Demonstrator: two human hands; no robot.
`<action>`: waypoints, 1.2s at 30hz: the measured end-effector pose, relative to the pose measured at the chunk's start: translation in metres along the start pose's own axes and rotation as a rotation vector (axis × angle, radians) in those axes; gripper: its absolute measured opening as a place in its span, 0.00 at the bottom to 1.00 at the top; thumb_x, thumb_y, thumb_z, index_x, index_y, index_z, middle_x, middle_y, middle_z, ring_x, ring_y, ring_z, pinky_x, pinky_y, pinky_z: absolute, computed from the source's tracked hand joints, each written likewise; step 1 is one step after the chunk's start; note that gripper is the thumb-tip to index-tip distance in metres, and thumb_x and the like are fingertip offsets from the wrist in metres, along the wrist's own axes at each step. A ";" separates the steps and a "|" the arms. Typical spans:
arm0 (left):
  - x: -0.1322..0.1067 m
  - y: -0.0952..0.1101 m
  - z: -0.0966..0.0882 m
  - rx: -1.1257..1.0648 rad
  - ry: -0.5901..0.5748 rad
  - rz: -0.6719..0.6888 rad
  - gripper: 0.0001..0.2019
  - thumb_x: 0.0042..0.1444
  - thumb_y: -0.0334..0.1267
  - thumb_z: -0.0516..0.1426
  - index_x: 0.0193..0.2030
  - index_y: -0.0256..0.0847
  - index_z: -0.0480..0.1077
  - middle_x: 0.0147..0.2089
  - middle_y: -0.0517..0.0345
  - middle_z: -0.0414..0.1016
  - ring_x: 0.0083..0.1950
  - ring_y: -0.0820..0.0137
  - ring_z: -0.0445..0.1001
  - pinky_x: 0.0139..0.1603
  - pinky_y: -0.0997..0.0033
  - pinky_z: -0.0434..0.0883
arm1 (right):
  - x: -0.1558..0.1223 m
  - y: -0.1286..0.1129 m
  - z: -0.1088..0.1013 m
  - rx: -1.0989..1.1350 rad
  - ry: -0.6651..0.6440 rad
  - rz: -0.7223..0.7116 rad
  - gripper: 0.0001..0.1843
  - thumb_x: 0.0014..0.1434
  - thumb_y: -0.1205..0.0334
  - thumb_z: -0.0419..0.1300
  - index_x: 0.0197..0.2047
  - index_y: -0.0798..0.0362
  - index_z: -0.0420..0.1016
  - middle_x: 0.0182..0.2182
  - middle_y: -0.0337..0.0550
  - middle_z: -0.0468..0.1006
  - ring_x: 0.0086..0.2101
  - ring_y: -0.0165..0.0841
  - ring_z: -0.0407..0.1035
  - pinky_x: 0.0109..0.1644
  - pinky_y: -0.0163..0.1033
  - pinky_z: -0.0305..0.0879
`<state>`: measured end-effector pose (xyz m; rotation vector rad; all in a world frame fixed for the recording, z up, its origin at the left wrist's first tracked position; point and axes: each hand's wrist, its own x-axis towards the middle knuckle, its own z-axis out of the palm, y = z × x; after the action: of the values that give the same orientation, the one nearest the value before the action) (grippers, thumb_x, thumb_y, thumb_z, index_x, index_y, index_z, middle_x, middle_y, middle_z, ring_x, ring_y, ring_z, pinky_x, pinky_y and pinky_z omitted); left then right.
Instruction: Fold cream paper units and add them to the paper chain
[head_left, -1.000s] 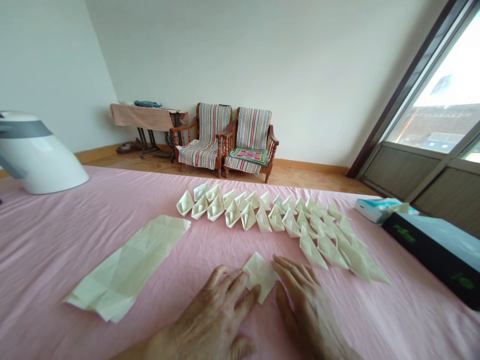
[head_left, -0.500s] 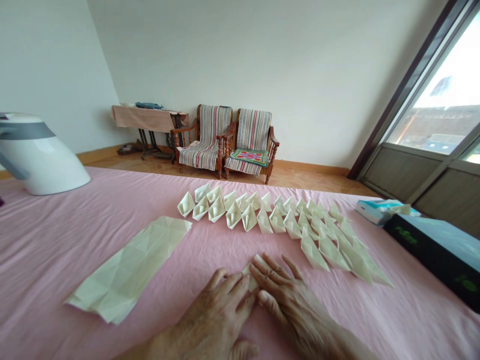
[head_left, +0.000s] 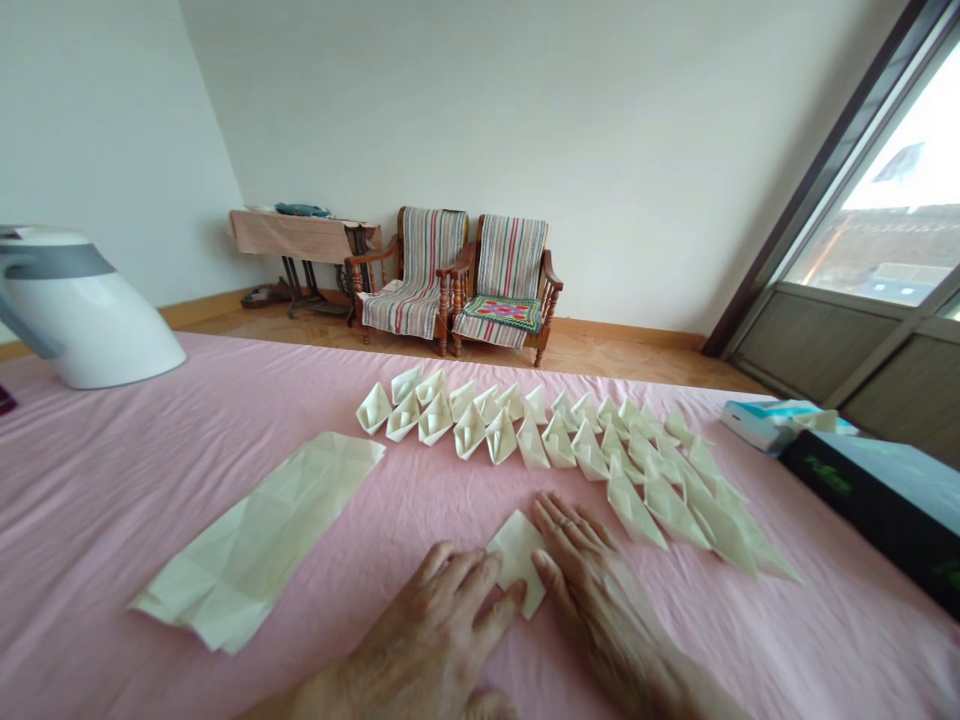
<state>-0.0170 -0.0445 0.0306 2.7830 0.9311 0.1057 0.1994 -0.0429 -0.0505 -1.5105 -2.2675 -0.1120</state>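
Note:
A small folded paper square (head_left: 521, 562), pale cream, lies flat on the pink cloth, one corner pointing away from me. My left hand (head_left: 431, 625) pins its left side down, curled fingers and thumb on the paper. To its right my right hand (head_left: 592, 575) is laid flat with fingers stretched out, its thumb at the paper's right edge. Just beyond the hands stand rows of folded paper boats (head_left: 501, 437), several of them larger at the right end. A stack of creased paper sheets (head_left: 259, 540) lies to the left.
On the pink tablecloth (head_left: 285, 385), a white and grey jug (head_left: 112, 320) stands at the far left. A tissue pack (head_left: 772, 420) and a black box (head_left: 847, 480) sit at the right edge. Two wooden armchairs (head_left: 551, 285) and a cloth-covered sewing table (head_left: 292, 235) are against the wall.
My right hand has slid off the paper to the right, uncovering more of it. The left hand stays about where it was, still on the paper's left side.

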 end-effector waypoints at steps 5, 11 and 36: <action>-0.005 -0.011 0.012 0.006 0.003 0.042 0.31 0.56 0.45 0.62 0.66 0.45 0.60 0.68 0.45 0.59 0.65 0.50 0.60 0.62 0.48 0.61 | -0.007 -0.005 -0.008 -0.053 -0.010 -0.157 0.25 0.69 0.56 0.47 0.65 0.57 0.59 0.64 0.52 0.60 0.63 0.44 0.54 0.62 0.57 0.59; -0.013 -0.015 0.015 -0.035 0.111 0.045 0.29 0.62 0.47 0.56 0.68 0.50 0.55 0.71 0.53 0.54 0.68 0.53 0.56 0.65 0.47 0.57 | 0.001 -0.015 -0.025 -0.124 -0.092 -0.258 0.23 0.69 0.60 0.48 0.64 0.59 0.61 0.61 0.51 0.65 0.60 0.42 0.60 0.60 0.52 0.64; 0.019 -0.024 0.028 -0.125 0.310 0.032 0.06 0.63 0.28 0.55 0.45 0.39 0.68 0.47 0.55 0.72 0.49 0.62 0.68 0.53 0.59 0.68 | -0.004 -0.017 -0.027 0.158 0.145 -0.125 0.19 0.57 0.66 0.56 0.53 0.57 0.67 0.48 0.52 0.76 0.46 0.41 0.71 0.49 0.46 0.67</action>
<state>-0.0126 -0.0190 -0.0022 2.7112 0.9092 0.5935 0.1936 -0.0609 -0.0243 -1.2400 -2.1985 -0.0733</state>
